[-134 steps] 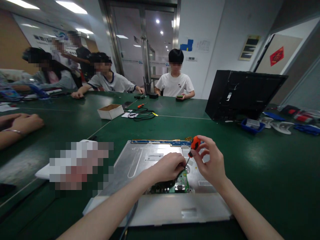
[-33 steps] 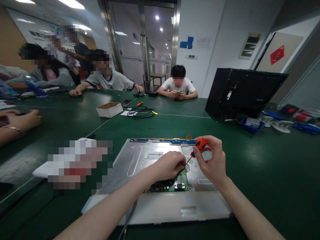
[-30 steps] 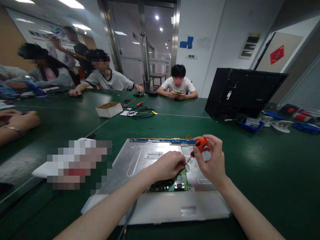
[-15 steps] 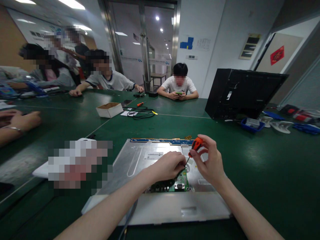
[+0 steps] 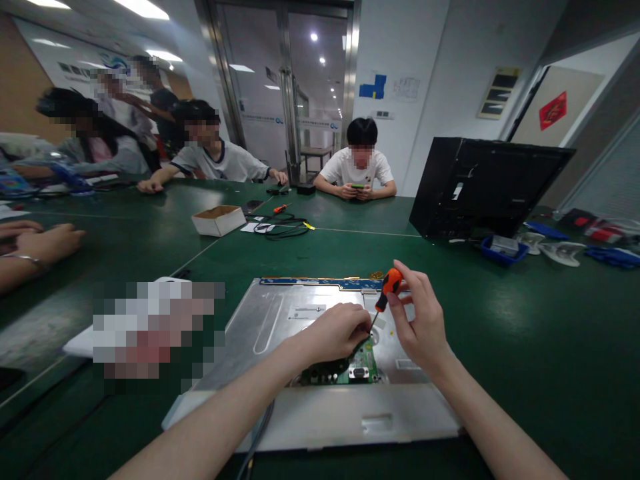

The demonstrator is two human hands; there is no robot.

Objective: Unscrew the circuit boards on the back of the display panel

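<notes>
A small screwdriver point(image 5: 389, 291) with an orange and black handle leans over a metal display panel point(image 5: 320, 417). My right hand point(image 5: 421, 313) grips the handle top between thumb and fingers, the other fingers raised. The thin shaft runs down to a green circuit board point(image 5: 369, 363) in the middle of the panel. My left hand point(image 5: 340, 330) is closed over the board beside the screwdriver tip. Whatever its curled fingertips hold is hidden, and so is exactly where the tip rests. A blue circuit strip point(image 5: 310, 283) lines the panel's far edge.
A black monitor point(image 5: 487, 190) stands at the far right, near a blue tray point(image 5: 505, 252). A white box point(image 5: 219, 220), black cables point(image 5: 285, 229) and a second screwdriver point(image 5: 280, 209) lie farther back. Several people sit around the green table. A cable point(image 5: 260, 433) passes under my left forearm.
My right hand's fingers have loosened and shifted around the screwdriver handle, which now leans slightly more upright and left. My left hand stays in place.
</notes>
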